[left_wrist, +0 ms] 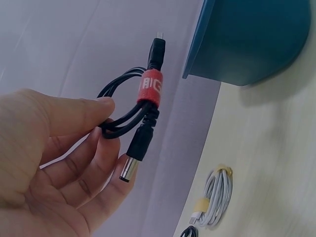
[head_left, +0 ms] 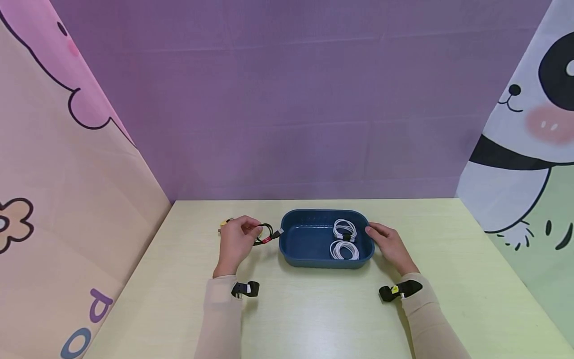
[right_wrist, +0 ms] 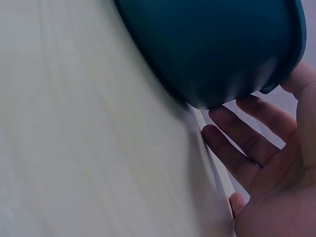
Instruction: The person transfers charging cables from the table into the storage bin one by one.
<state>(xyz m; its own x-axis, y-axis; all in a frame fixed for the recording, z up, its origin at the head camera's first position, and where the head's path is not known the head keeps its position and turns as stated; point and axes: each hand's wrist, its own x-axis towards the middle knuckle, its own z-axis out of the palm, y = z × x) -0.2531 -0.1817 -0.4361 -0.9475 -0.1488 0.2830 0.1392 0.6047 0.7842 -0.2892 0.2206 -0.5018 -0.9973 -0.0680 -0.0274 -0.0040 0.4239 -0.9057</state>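
Beige left sleeve (head_left: 223, 319) and right sleeve (head_left: 432, 319) extend from the bottom edge of the head view, each with a black wrist camera (head_left: 244, 289) strapped on. Left of centre, a coiled black cable (left_wrist: 142, 109) hangs from the left hand (head_left: 237, 243), pinched between thumb and fingertips. A red strap (left_wrist: 150, 88) binds the coil; a metal barrel plug (left_wrist: 138, 148) points down in the left wrist view, and another plug (left_wrist: 157, 52) points up.

Just right of the cable, mid-frame, sits a blue plastic bin (head_left: 309, 262). The right hand (head_left: 392, 248) holds its right end, thumb at the rim and fingers against the outer wall.

The step in hand looks like bringing the cable to the bin. If so, the next move calls for lifting it over the left rim, the main obstacle, and then letting go while the right hand steadies the bin.

Two white cable coils (head_left: 336, 249) lie one above the other in the bin's right half; the upper has a black tie. At the bottom of the left wrist view, a pale cable with yellow ties (left_wrist: 216, 197) lies on the wood-look table (head_left: 323, 319), beside a dark cable cut off by the frame. Purple cloth (head_left: 309, 99) fills the background, with a cartoon panda (head_left: 529, 129) at upper right.
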